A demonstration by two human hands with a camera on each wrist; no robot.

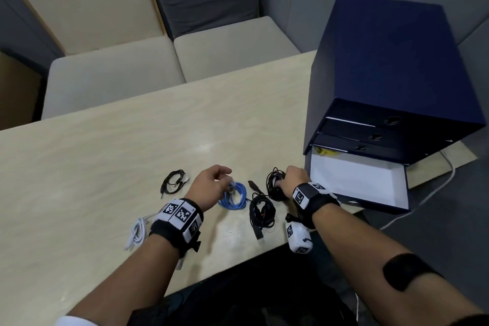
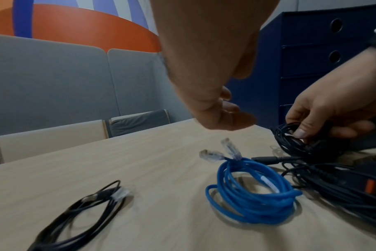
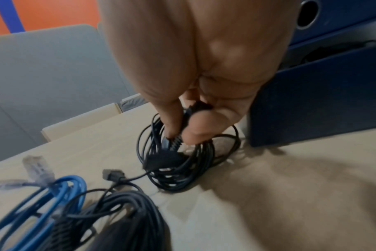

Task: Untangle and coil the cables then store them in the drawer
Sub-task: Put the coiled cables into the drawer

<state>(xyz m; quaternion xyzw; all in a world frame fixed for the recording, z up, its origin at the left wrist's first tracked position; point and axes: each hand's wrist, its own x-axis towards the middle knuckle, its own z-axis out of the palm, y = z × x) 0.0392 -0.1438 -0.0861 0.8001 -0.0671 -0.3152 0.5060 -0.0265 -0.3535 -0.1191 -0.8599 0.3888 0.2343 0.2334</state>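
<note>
hands: right hand point(image 3: 189, 108) pinching black coil point(image 3: 182, 163) beside open drawer point(image 1: 357, 182) | left hand point(image 2: 208, 81) loose above blue coil point(image 2: 253, 191)

The right hand point(image 3: 189, 95) pinches a black coil point(image 3: 187, 163) between thumb and fingers; the coil's lower loops touch the bench point(image 3: 290, 195). A loose plug point(image 3: 113, 175) on a thin black lead lies just left of it. At lower left, a blue cable point(image 3: 43, 203) with 2 clear plugs lies against another black bundle point(image 3: 122, 217). An open blue drawer point(image 3: 324, 101) stands at the right.
</note>
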